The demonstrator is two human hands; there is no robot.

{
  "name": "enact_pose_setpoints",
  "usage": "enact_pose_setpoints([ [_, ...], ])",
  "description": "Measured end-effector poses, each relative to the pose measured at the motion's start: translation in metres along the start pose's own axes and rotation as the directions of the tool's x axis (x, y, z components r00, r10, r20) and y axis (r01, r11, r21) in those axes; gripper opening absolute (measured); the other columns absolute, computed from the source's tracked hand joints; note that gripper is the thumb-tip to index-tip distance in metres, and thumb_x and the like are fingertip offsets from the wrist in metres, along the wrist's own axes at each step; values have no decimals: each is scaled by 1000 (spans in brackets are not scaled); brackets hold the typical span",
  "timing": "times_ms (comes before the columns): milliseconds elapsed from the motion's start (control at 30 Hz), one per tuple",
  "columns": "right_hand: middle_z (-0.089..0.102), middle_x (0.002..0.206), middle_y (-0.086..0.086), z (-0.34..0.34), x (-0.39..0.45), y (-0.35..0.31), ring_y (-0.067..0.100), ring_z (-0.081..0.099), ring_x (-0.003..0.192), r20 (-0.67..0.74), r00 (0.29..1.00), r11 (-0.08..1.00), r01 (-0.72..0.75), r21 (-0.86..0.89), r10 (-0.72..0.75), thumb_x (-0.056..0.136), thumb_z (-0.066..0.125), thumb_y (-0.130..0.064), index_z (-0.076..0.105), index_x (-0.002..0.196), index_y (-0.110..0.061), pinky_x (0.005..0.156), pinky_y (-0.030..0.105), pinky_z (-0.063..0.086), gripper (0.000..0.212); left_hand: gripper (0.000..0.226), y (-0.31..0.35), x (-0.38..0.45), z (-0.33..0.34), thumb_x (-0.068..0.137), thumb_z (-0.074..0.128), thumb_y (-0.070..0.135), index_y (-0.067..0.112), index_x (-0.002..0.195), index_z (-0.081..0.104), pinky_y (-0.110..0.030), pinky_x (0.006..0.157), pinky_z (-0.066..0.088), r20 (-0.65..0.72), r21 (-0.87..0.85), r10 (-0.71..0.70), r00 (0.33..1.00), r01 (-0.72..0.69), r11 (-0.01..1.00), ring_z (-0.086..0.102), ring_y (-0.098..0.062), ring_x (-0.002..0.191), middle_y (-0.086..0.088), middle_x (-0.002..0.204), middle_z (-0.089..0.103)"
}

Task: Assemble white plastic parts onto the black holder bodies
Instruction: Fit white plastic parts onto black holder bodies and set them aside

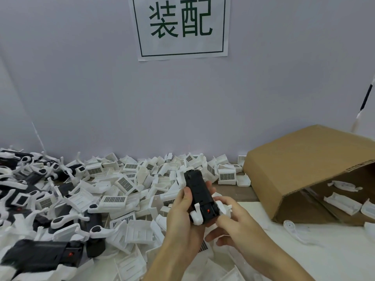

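While 2 hands [182, 218] grip 1 holder [199, 194].

Two hands are in view, a left hand [180, 216] and a right hand [237, 224], with one black holder body [199, 191] between them carrying two white clips, a left clip [196, 217] and a right clip [223, 207]. One cardboard box [300, 165] lies on its side with at least four white parts [342, 202] visible in or at its mouth, and one paper sign [180, 27] hangs on the wall. The loose white plastic parts [121, 185] across the tabletop are too many and too heaped to count, and the finished black-and-white holders [40, 254] piled at left number roughly a dozen, though overlap hides the exact figure
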State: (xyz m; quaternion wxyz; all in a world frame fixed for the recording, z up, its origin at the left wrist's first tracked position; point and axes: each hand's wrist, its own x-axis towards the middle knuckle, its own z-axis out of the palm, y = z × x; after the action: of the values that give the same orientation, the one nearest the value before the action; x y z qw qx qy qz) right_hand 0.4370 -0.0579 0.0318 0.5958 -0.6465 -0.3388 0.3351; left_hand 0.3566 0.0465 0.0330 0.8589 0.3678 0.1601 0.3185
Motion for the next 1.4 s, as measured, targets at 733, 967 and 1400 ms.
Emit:
enact_pose_setpoints([
  [733, 59, 68, -3, 0, 9, 10, 12, 54, 62, 24, 1000, 998, 10, 68, -12, 98, 52, -7, 56, 119, -36, 63, 28, 44, 36, 36, -2, -2, 0, 101, 48, 28, 5, 121, 67, -35, 59, 55, -29, 125, 44, 999, -40, 991, 68, -24, 78, -19, 103, 72],
  [967, 57, 59, -7, 2, 9, 9, 10, 53, 56, -26, 1000, 999, -16, -29, 16, 97, 50, -14, 55, 109, -46, 61, 29, 47, 35, 38, -1, -3, 1, 94, 53, 30, 4, 118, 67, -30, 54, 54, -31, 155, 67, 997, -61, 986, 67, -21, 69, -19, 98, 72],
  [1400, 62, 58, -14, 4, 7, 8, 5, 53, 55, -62, 997, 998, 38, -54, -41, 100, 54, -28, 53, 106, -47, 60, 27, 49, 19, 31, 0, -3, 4, 101, 49, 24, -2, 115, 61, -53, 90, 53, -32, 237, 101, 994, -91, 967, 65, -34, 96, -32, 118, 63],
])
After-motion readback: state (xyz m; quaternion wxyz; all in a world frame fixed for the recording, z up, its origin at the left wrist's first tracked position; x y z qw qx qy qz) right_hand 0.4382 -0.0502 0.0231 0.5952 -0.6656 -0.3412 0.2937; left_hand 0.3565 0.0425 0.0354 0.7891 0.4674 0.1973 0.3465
